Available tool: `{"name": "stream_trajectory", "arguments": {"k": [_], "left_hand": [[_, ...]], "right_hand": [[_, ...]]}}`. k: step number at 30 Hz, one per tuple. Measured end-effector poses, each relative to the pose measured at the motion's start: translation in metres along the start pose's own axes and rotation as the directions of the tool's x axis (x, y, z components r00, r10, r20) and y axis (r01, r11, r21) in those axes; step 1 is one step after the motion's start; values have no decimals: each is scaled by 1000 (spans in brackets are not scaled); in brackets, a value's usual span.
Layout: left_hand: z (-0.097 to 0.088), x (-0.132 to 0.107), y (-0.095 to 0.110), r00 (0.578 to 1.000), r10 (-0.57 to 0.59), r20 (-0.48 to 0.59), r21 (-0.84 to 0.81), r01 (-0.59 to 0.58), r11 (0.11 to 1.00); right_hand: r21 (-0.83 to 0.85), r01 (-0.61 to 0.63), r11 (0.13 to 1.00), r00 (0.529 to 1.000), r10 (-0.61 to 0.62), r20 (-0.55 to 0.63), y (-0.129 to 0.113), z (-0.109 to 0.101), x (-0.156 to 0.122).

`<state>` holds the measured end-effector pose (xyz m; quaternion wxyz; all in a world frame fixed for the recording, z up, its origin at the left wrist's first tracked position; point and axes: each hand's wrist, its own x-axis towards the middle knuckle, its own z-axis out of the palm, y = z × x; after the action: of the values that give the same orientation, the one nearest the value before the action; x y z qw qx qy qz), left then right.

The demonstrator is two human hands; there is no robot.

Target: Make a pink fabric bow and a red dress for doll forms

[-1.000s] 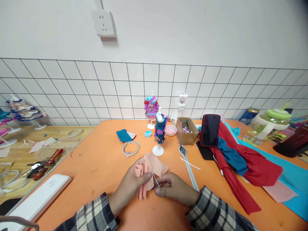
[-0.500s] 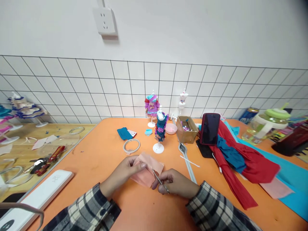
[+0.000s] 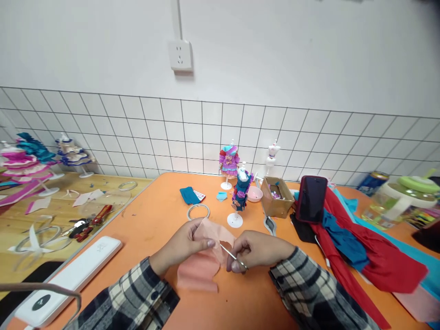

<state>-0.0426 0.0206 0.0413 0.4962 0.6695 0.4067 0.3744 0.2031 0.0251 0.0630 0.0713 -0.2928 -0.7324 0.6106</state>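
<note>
Pinched in my left hand [image 3: 192,243] is a piece of pink fabric [image 3: 209,231], held up over the orange table. My right hand [image 3: 254,252] grips small scissors [image 3: 233,256], their blades pointing left at the fabric's cut edge. A separate-looking pink piece [image 3: 198,273] hangs or lies just below my left hand; whether it is fully detached I cannot tell. Behind the hands stands a mini dress form [image 3: 240,192] in a dark teal and purple outfit. An embroidery hoop [image 3: 198,211] rests beyond my left hand.
A cardboard box [image 3: 277,199], a pink bowl [image 3: 254,194] and a phone [image 3: 311,199] stand back right. Red fabric [image 3: 381,256] spreads along the right side. A white power bank [image 3: 74,279] with a cable lies at left, near keys [image 3: 78,228].
A lower section of pink fabric has come away and dropped below my left hand. The right hand with the scissors has moved slightly. The camera view has shifted left and up.
</note>
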Motion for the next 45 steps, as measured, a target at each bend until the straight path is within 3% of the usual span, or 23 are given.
{"name": "stream_trajectory", "arguments": {"k": [4,6,10,15,25,31,37,41,43,45], "left_hand": [[-3,3,-4,970,154,-187,43,-149,988],[-3,2,-3,964,144,-222,19,-143,990],[-2,-1,1,986,48,-159,-88,-63,994],[1,-4,4,992,65,-105,-88,-75,993],[2,-6,7,997,78,-29,78,-75,994],[1,-3,6,998,49,39,-18,-48,999],[0,-3,-2,999,-31,-24,-197,25,980],[-2,-3,-1,990,26,136,-110,-11,994],[-6,-2,2,993,69,96,-31,-66,997],[-11,-1,4,990,134,-38,64,-132,989]], "right_hand": [[78,45,996,997,-49,55,-1,1,-1],[60,37,998,997,-41,72,-2,-1,-3],[4,6,1000,996,-7,88,-4,-4,-6],[-13,71,997,995,-70,73,-6,-3,-5],[18,84,996,986,-86,143,-8,0,-5],[138,82,987,988,-99,122,-4,1,-3],[129,113,985,984,-130,125,-3,-2,-6],[156,122,980,986,-138,96,-3,0,-5],[178,140,974,984,-157,83,-2,1,-4],[184,155,971,982,-171,74,-2,2,-3]]}}
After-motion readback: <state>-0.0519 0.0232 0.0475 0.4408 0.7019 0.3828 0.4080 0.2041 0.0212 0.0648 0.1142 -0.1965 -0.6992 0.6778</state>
